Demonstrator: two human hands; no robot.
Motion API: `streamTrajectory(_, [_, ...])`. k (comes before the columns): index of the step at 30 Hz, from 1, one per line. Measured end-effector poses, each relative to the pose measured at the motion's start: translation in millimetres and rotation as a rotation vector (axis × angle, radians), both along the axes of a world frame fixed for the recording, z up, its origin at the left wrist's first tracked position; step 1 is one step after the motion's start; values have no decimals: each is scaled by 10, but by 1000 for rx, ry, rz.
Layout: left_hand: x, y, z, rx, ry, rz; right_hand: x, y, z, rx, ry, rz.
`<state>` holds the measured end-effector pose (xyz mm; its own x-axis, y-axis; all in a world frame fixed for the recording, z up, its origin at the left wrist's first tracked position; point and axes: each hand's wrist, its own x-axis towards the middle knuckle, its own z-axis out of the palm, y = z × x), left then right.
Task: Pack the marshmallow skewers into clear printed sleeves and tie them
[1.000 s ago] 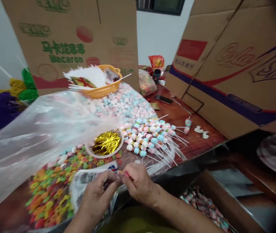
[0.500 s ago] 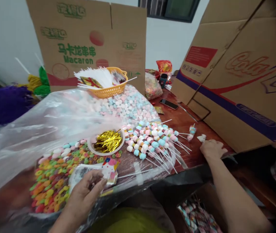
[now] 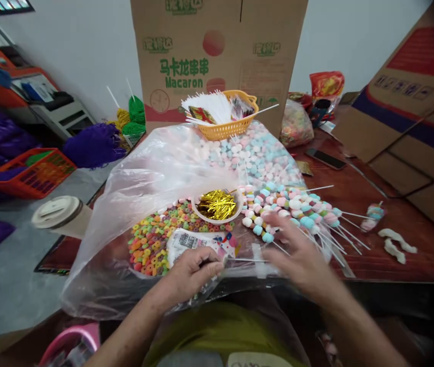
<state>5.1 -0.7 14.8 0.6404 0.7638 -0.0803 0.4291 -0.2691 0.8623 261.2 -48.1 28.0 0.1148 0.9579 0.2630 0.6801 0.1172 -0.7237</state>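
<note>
Red table [image 3: 427, 265] holds candy sticks [image 3: 295, 205] at one o'clock, handles out, likely for easy grabbing. Our left hand [image 3: 192, 270] pinches clear plastic [image 3: 210, 286]; our right hand [image 3: 297, 255] is spread wide.

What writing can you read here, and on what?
"马卡龙串串": upright cardboard box.
"Macaron": same box, just below.
Too small or blurred: that box's green logos, white printed packet, red bag, lettering at the bottom edge.

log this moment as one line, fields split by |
left hand: at printed bags | right hand: blurred, near marshmallow skewers | gold ties: in bowl
</note>
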Motion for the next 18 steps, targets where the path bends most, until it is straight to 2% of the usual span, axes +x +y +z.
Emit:
streamTrajectory(2, [-61, -21, 8, -23, 20, -60, -535, 119, -70, -265, 249, 314])
streamTrajectory(4, [-154, -37, -1, -41, 62, -36, -819, 197, -170, -304, 330, 397])
streamTrajectory(8, [-242, -71, -69, 135, 114, 181, -916, 188, -329, 3, 105, 279])
streamTrajectory(10, [-187, -89, -129, 104, 50, 214, -911, 154, -366, 95, 35, 267])
streamTrajectory(14, [-28, -92, -249, -239, -130, 130, -902, 146, -392, 151, -13, 200])
streamTrajectory(16, [1, -57, -270, -190, -121, 74, -885, 170, -398, 154, -33, 154])
streamTrajectory(18, [-7, 5, -259, 40, -41, 22, -869, 204, -409, 144, -42, 134])
